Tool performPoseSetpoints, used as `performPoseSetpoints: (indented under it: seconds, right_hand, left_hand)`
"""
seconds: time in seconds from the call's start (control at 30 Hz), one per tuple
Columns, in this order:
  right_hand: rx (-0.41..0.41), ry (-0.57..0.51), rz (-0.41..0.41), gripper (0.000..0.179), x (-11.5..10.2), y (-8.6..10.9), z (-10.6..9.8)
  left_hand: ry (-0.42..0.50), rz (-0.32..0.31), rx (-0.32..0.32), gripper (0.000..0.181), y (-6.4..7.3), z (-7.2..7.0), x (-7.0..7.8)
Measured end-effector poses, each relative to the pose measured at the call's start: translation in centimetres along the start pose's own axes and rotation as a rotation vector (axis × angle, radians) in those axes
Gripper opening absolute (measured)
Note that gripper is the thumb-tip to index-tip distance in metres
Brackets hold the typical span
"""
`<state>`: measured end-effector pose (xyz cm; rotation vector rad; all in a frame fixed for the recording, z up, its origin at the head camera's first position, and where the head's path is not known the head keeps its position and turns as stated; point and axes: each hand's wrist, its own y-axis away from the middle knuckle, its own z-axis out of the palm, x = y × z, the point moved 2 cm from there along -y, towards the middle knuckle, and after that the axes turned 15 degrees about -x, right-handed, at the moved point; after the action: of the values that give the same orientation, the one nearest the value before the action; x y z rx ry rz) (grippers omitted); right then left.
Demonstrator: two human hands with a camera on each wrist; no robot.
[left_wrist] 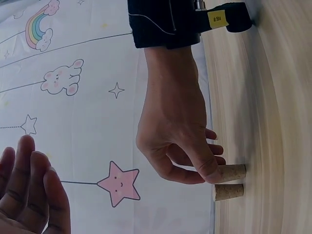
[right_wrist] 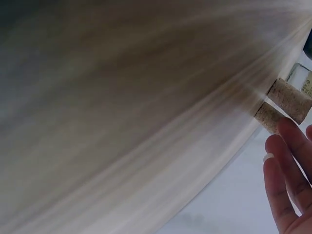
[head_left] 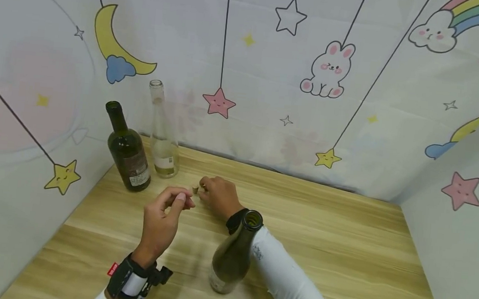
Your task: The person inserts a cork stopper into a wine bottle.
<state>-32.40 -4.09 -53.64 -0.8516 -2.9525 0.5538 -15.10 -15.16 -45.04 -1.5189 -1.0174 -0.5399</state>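
Two tapered corks stand close together upright on the table. In the left wrist view, my right hand [left_wrist: 178,119] holds the top of one cork [left_wrist: 233,172] between thumb and fingers. Right beside it is the other cork [left_wrist: 228,192], untouched. From the head view, my right hand [head_left: 220,196] hides most of the held cork, while the free cork [head_left: 195,190] shows between both hands. My left hand [head_left: 162,221] hovers just left of the corks, its fingers loosely bent and holding nothing.
A dark green wine bottle [head_left: 129,159] and a clear bottle [head_left: 164,155] stand at the back left. An uncorked green bottle [head_left: 232,258] stands in front, next to my right forearm. Patterned cloth walls [head_left: 263,75] border the wooden table [head_left: 343,234].
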Motion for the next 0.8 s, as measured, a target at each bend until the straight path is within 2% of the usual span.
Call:
performPoseSetpoints:
  seconds: [0.13, 0.27, 0.47, 0.6, 0.7, 0.8]
  right_hand:
    - [0.018, 0.001, -0.025, 0.012, -0.1, 0.3, -0.3]
    - [0.003, 0.003, -0.026, 0.007, -0.1, 0.5, -0.8]
    - [-0.028, -0.046, -0.057, 0.006, 0.0, 1.2, -2.9]
    - [0.004, -0.068, -0.089, 0.005, 0.0, 1.8, -5.7]
    - [0.082, -0.08, -0.128, 0.005, -0.3, 2.4, -8.7]
    - [0.194, -0.084, -0.199, 0.007, -0.6, 3.0, -12.5]
  left_hand:
    - [-0.009, -0.007, -0.014, 0.017, 0.2, 0.1, 0.1]
    - [-0.015, -0.001, -0.02, 0.017, 0.1, 0.2, 0.2]
    - [-0.025, 0.005, -0.02, 0.017, 0.0, 0.5, 0.9]
    - [-0.036, 0.009, -0.024, 0.016, -0.3, 0.7, 3.0]
    - [-0.046, 0.013, -0.027, 0.016, -0.2, 0.7, 2.7]
    - [-0.044, 0.005, -0.03, 0.016, 0.1, 0.7, 1.1]
